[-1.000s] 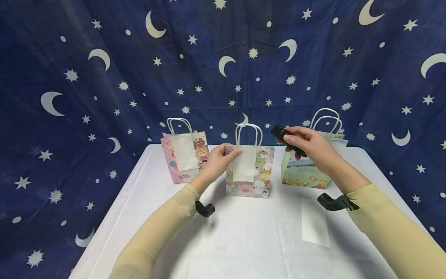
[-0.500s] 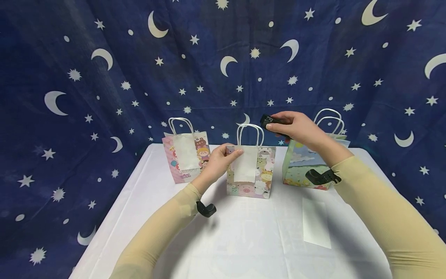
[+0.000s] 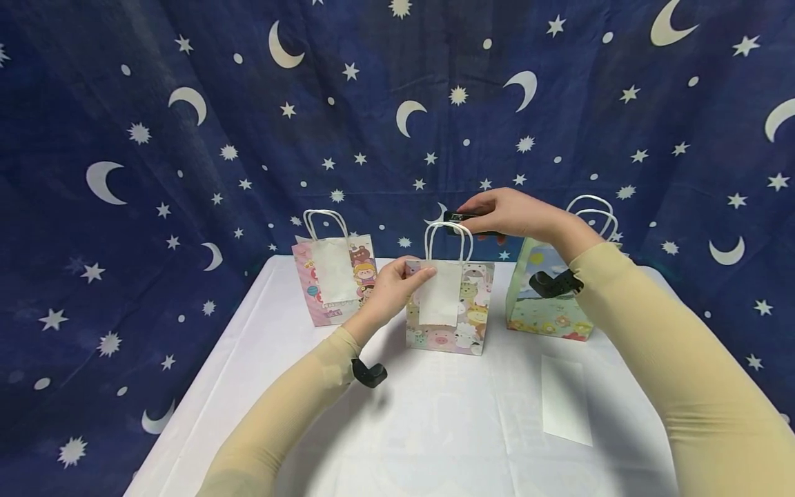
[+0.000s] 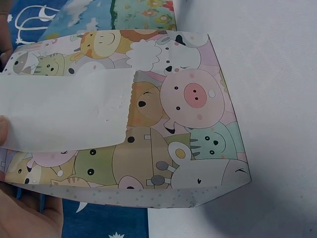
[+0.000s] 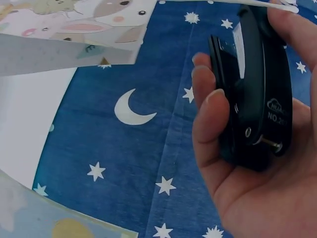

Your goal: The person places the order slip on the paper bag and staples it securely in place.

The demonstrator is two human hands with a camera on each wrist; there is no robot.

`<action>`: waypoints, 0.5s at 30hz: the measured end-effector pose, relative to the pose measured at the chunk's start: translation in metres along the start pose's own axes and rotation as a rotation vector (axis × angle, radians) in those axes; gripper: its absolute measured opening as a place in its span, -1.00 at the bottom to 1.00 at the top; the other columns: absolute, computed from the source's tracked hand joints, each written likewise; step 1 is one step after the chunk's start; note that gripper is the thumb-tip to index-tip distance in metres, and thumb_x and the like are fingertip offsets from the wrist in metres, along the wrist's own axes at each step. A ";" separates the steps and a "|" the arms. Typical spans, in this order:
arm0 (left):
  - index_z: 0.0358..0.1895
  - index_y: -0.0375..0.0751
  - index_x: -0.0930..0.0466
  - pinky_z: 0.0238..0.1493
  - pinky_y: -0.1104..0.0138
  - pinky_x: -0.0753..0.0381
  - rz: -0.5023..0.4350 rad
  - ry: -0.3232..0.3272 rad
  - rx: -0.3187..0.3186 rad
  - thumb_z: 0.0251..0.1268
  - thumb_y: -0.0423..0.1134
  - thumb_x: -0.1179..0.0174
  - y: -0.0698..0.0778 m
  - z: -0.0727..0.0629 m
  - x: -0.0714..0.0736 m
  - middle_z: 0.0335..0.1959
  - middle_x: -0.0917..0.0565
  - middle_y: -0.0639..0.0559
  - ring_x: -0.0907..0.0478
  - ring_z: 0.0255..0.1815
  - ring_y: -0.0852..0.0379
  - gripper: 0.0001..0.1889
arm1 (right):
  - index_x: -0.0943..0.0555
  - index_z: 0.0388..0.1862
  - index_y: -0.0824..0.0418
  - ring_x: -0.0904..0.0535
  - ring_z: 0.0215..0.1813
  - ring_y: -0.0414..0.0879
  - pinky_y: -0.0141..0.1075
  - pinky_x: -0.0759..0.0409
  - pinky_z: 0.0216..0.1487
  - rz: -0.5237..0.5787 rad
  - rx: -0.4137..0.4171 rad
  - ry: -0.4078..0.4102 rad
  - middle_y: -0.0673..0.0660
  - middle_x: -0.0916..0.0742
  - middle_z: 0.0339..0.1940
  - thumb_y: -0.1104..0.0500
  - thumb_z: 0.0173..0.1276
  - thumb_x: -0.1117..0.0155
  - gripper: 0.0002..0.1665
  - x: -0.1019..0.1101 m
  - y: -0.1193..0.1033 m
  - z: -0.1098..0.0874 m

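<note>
A small paper gift bag with cartoon animals stands upright mid-table, its white twisted handles raised. Over its front hangs a white paper slip, whose ragged lower edge shows in the left wrist view. My left hand pinches the bag's upper left edge, thumb on the front by the slip and fingers behind. A black stapler is in my right hand, gripped between palm and fingers with its jaws apart. In the head view the stapler's front end overlaps the handles above the bag.
To the left stands a pink cartoon bag with another white slip on its front. A landscape-print bag is at the right, partly behind my right wrist. A loose white slip lies flat on the white-covered table.
My right hand has moved left with the stapler, from beside the landscape-print bag to the middle bag's handles. The left hand keeps its pinch on the middle bag.
</note>
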State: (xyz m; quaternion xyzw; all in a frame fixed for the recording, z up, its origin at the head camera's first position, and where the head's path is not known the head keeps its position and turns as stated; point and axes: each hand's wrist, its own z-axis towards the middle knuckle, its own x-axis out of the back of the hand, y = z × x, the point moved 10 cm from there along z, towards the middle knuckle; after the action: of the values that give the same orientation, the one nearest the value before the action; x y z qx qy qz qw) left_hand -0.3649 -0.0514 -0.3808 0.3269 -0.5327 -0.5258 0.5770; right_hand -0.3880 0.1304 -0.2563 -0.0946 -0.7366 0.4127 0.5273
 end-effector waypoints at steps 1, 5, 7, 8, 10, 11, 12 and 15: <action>-0.22 -0.09 -0.67 -0.42 0.31 -0.37 -0.002 -0.001 -0.002 0.34 0.11 -0.37 0.000 0.000 0.000 -0.49 -0.45 0.12 -0.39 -0.39 0.18 -0.67 | -0.50 0.42 0.16 -0.56 -0.25 0.05 -0.12 -0.59 -0.33 -0.009 0.000 -0.013 0.18 -0.71 -0.13 -0.20 0.38 -0.40 -0.24 -0.001 -0.001 0.002; -0.22 -0.10 -0.67 -0.42 0.30 -0.36 -0.004 0.002 -0.009 0.34 0.10 -0.37 0.001 0.000 0.000 -0.50 -0.44 0.11 -0.39 -0.40 0.17 -0.68 | -0.55 0.37 0.11 -0.54 -0.32 0.05 -0.13 -0.57 -0.35 -0.058 -0.002 -0.070 0.19 -0.71 -0.18 -0.25 0.32 -0.44 -0.24 -0.006 -0.004 0.010; -0.19 -0.10 -0.68 -0.41 0.31 -0.38 -0.008 0.004 -0.010 0.34 0.09 -0.37 0.001 0.000 0.000 -0.49 -0.46 0.12 -0.40 -0.40 0.18 -0.69 | -0.56 0.35 0.11 -0.53 -0.33 0.05 -0.15 -0.55 -0.36 -0.085 -0.001 -0.116 0.20 -0.70 -0.22 -0.25 0.31 -0.45 -0.25 -0.010 -0.006 0.014; -0.19 -0.10 -0.68 -0.41 0.31 -0.38 -0.006 0.004 -0.009 0.34 0.09 -0.38 0.001 0.000 0.000 -0.49 -0.47 0.12 -0.40 -0.40 0.18 -0.68 | -0.57 0.34 0.11 -0.53 -0.32 0.05 -0.15 -0.54 -0.37 -0.097 0.000 -0.141 0.19 -0.69 -0.24 -0.26 0.30 -0.46 -0.25 -0.013 -0.007 0.015; -0.16 -0.09 -0.70 -0.41 0.31 -0.40 -0.006 0.000 -0.007 0.34 0.09 -0.38 0.000 0.000 0.000 -0.49 -0.49 0.12 -0.42 -0.39 0.19 -0.68 | -0.59 0.31 0.12 -0.52 -0.31 0.05 -0.17 -0.53 -0.38 -0.117 -0.004 -0.192 0.21 -0.68 -0.26 -0.25 0.29 -0.46 -0.26 -0.018 -0.009 0.017; -0.15 -0.08 -0.70 -0.41 0.31 -0.41 -0.005 -0.001 -0.006 0.34 0.10 -0.38 0.000 0.000 0.000 -0.49 -0.49 0.12 -0.42 -0.39 0.19 -0.68 | -0.60 0.30 0.13 -0.52 -0.30 0.05 -0.18 -0.52 -0.38 -0.129 -0.005 -0.216 0.20 -0.68 -0.26 -0.25 0.30 -0.46 -0.27 -0.021 -0.010 0.018; -0.14 -0.07 -0.71 -0.41 0.31 -0.41 -0.004 -0.003 -0.005 0.33 0.11 -0.37 0.000 0.000 0.000 -0.49 -0.50 0.12 -0.43 -0.39 0.19 -0.67 | -0.60 0.30 0.14 -0.52 -0.28 0.04 -0.18 -0.52 -0.38 -0.143 -0.004 -0.238 0.20 -0.68 -0.25 -0.24 0.30 -0.46 -0.27 -0.023 -0.012 0.018; -0.13 -0.06 -0.72 -0.42 0.31 -0.41 -0.002 -0.006 -0.006 0.33 0.13 -0.37 0.000 0.000 -0.001 -0.50 -0.49 0.11 -0.43 -0.39 0.19 -0.67 | -0.60 0.30 0.15 -0.54 -0.25 0.04 -0.19 -0.54 -0.38 -0.200 -0.012 -0.289 0.16 -0.69 -0.20 -0.25 0.31 -0.45 -0.27 -0.030 -0.018 0.019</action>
State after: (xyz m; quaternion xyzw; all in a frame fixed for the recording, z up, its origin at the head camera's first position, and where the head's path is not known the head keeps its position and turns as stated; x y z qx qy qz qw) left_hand -0.3647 -0.0508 -0.3806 0.3239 -0.5327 -0.5289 0.5759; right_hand -0.3867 0.0920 -0.2663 0.0364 -0.8131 0.3630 0.4537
